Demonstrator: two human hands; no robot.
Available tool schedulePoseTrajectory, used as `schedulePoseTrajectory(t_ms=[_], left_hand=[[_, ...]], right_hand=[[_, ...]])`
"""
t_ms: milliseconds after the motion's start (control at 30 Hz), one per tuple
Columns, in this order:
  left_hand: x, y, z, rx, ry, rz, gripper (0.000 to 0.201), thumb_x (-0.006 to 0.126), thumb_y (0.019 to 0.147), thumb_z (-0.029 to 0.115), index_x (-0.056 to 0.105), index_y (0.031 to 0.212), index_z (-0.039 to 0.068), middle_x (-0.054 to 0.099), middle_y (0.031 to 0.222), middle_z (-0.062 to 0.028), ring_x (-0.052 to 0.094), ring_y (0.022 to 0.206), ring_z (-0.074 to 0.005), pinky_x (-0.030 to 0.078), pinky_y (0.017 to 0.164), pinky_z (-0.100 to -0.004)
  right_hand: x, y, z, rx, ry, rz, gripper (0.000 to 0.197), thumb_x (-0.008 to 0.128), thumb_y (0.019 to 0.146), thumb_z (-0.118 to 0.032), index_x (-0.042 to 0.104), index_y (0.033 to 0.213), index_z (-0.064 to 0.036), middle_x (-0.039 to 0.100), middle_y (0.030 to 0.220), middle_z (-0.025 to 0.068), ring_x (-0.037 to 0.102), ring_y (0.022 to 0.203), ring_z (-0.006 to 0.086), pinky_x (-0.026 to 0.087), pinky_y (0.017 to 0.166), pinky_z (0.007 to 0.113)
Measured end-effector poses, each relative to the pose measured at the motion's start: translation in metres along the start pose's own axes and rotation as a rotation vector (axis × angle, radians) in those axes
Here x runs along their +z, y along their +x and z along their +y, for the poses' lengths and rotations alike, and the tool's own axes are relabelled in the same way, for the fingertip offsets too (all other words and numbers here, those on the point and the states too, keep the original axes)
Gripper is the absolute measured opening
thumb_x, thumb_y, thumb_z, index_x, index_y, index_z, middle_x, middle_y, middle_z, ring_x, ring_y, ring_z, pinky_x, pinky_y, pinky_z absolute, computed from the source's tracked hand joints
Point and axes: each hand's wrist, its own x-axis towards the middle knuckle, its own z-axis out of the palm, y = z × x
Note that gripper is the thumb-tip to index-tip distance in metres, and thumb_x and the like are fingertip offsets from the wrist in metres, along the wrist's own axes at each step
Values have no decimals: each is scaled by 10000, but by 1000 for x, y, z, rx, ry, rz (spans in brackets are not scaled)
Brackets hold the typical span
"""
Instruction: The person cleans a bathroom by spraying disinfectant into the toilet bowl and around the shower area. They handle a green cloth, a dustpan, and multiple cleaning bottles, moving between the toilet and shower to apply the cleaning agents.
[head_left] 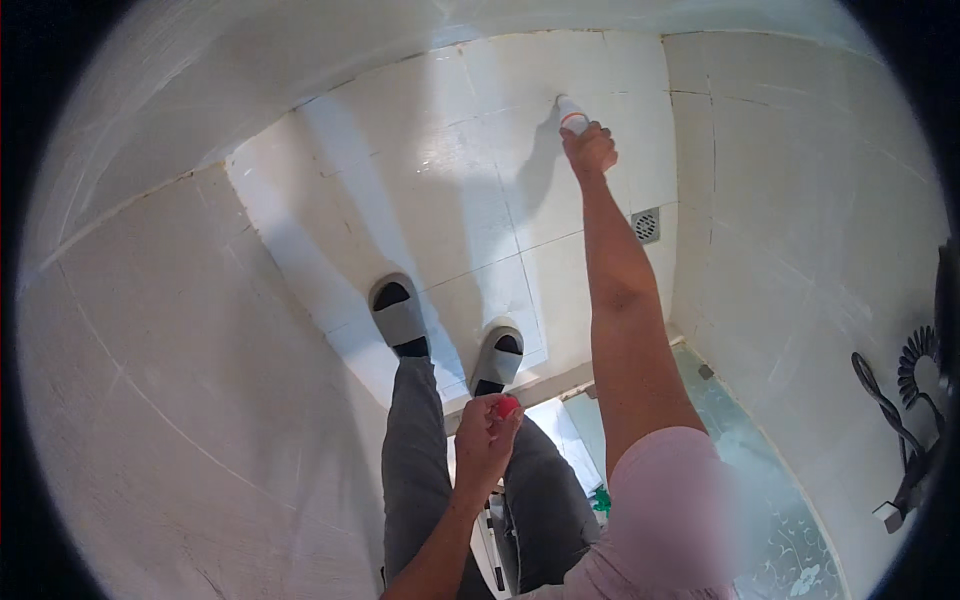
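My right arm stretches far forward, and my right hand [591, 150] is closed around a white bottle [573, 116] with an orange-red band. The bottle is tilted, its narrow end pointing away from me near the far part of the tiled floor [440, 220]; whether it touches the tiles I cannot tell. Close to my body, above my right thigh, my left hand [487, 440] pinches a small red cap [508, 407] between thumb and fingers. A few small shiny wet spots [425, 165] show on the floor left of the bottle.
A square metal floor drain [645, 225] lies right of my forearm. My feet wear grey slippers [400, 318], near a raised sill [560, 383]. Tiled walls [800, 200] rise on both sides and ahead. A black coiled cord [918, 360] hangs at the right, above a patterned glass panel [745, 430].
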Motion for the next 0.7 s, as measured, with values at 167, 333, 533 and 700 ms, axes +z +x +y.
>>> schedulePoseTrajectory(t_ms=[167, 333, 533, 700], left_hand=[[10, 1, 7, -30, 41, -21, 317, 644, 809, 207, 519, 1016, 1, 585, 858, -70, 560, 738, -115, 457, 641, -235], [9, 3, 9, 26, 149, -15, 298, 642, 808, 182, 514, 1008, 3, 576, 864, -84, 551, 710, -123, 463, 633, -246], [1, 5, 34, 65, 189, -16, 277, 638, 809, 150, 515, 1007, 1, 573, 883, -91, 549, 687, -121, 462, 630, -248], [1, 6, 34, 62, 244, 20, 261, 642, 802, 123, 519, 1000, 5, 577, 861, -87, 545, 677, -113, 460, 620, -247]], right_hand=[[-18, 34, 17, -220, -60, -13, 360, 636, 665, -298, 601, 945, -74, 589, 955, 95, 568, 938, 256, 431, 789, 406], [-21, 55, 26, -314, -179, 51, 287, 599, 664, -255, 626, 897, -91, 605, 926, 73, 581, 909, 229, 409, 792, 402], [-26, 96, 56, -185, -267, 90, 347, 588, 683, -319, 610, 949, -97, 606, 926, 57, 581, 898, 211, 376, 787, 411], [-22, 92, 67, -136, -271, 136, 339, 594, 681, -324, 615, 945, -112, 606, 948, 48, 577, 911, 212, 343, 808, 431]])
